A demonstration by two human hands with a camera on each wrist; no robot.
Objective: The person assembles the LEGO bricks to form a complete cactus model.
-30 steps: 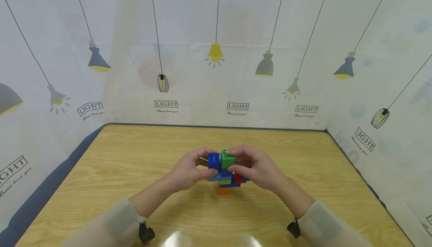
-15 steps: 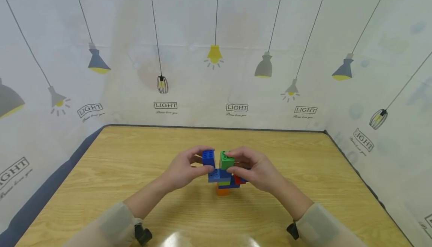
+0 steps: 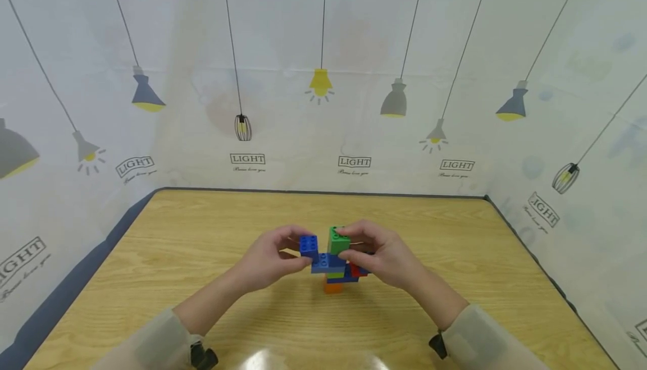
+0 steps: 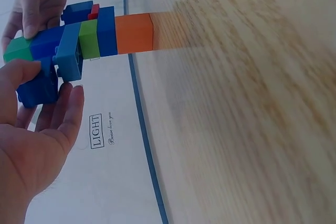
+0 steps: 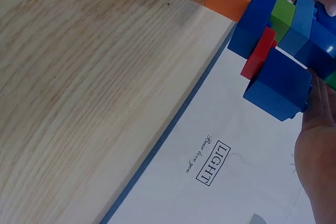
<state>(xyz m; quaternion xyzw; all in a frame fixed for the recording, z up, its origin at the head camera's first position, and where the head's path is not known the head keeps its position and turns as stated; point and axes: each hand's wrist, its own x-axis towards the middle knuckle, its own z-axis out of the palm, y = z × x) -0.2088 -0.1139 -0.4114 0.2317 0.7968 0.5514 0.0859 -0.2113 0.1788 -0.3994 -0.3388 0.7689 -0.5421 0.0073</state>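
My left hand point(image 3: 268, 260) pinches a dark blue toy building brick point(image 3: 309, 246) between thumb and fingers, at the left end of a stack of bricks. In the left wrist view that blue brick point(image 4: 39, 88) looks tilted, close to the studs of a light blue brick point(image 4: 70, 53); whether they touch, I cannot tell. With thumb and fingers, my right hand point(image 3: 381, 253) grips the green brick point(image 3: 338, 242) topping the stack. Below it come another blue brick point(image 4: 47, 41), the light blue one, a lime brick point(image 4: 89, 39), a long blue brick point(image 4: 107, 31) and an orange brick point(image 4: 135, 32).
A red piece point(image 5: 259, 53) and a blue brick point(image 5: 280, 85) jut from the stack's right side, under my right hand. The stack stands upright on the wooden table point(image 3: 202, 229). A wall sheet printed with lamps point(image 3: 283, 134) surrounds the back and sides.
My left hand has moved left with the dark blue brick, away from the green brick, uncovering studs on the light blue brick. The right hand has stayed on the green brick.
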